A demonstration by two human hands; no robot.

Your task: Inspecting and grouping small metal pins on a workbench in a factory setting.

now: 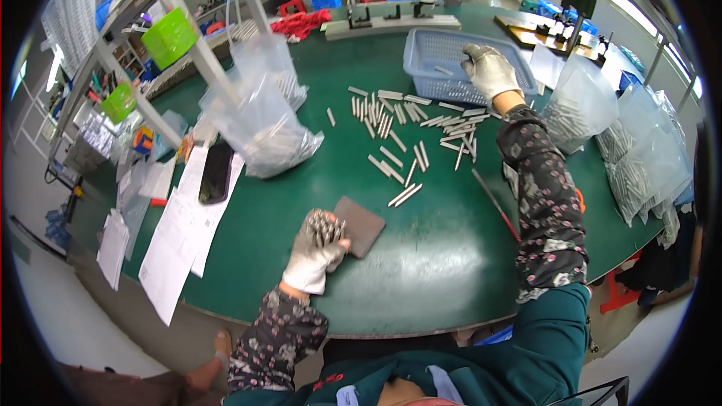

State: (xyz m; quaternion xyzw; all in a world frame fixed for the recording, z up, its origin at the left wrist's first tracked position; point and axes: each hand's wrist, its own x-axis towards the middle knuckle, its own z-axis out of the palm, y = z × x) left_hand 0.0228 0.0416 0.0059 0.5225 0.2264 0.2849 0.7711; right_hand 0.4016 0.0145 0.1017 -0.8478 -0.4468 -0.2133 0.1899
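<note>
My left hand (317, 244), in a pale glove with grey fingers, is closed around a bundle of short metal pins (325, 230), their ends showing. It lies on the table against a flat brown square plate (361, 227). My right hand (490, 69), gloved too, hovers over the right side of a blue plastic basket (421, 79), its fingers loosely bent and apart with nothing visible in them. One metal piece (444, 70) shows in the basket, left of that hand. Many loose metal pins (391, 156) are scattered on the green table between the hands.
Clear bags of metal parts stand at left (274, 139) and right (569, 109). A phone (216, 173) lies on paper sheets (174, 244). A thin red-ended rod (496, 207) lies near my right forearm. A metal frame post (188, 37) rises at left. Two people sit farther back.
</note>
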